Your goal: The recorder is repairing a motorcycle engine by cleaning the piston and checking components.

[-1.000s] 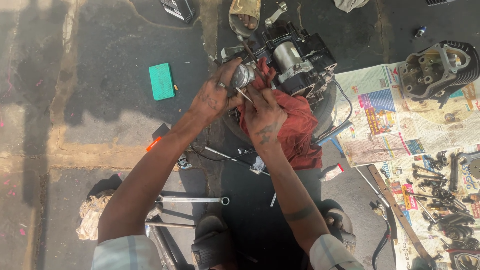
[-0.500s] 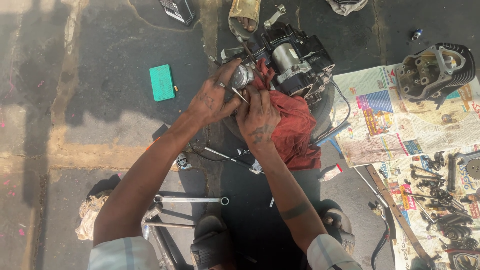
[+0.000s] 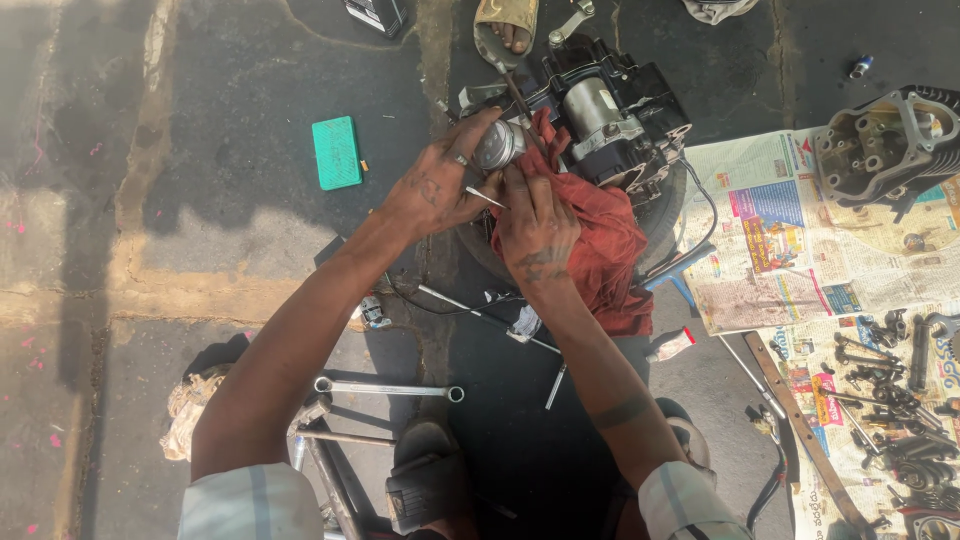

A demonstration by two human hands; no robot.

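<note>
A dark motorcycle engine block [image 3: 620, 120] sits on a tyre on the ground, with a red rag [image 3: 610, 250] draped over its near side. A round grey piston [image 3: 500, 145] sticks out at the engine's left. My left hand [image 3: 435, 185] wraps around the piston from the left and pinches a thin metal pin [image 3: 484, 197]. Beside it, my right hand [image 3: 535, 225] rests on the rag, its fingers touching the piston's underside.
A green flat box [image 3: 336, 152] lies left of the engine. A ring spanner [image 3: 385, 389] and rods lie near my knees. Newspaper [image 3: 770, 240] at right holds a cylinder head [image 3: 885, 145] and several small parts [image 3: 890, 390]. Another person's sandalled foot [image 3: 505, 30] is at the top.
Both hands stayed on the piston; the fingers shifted only slightly. The view moved a little.
</note>
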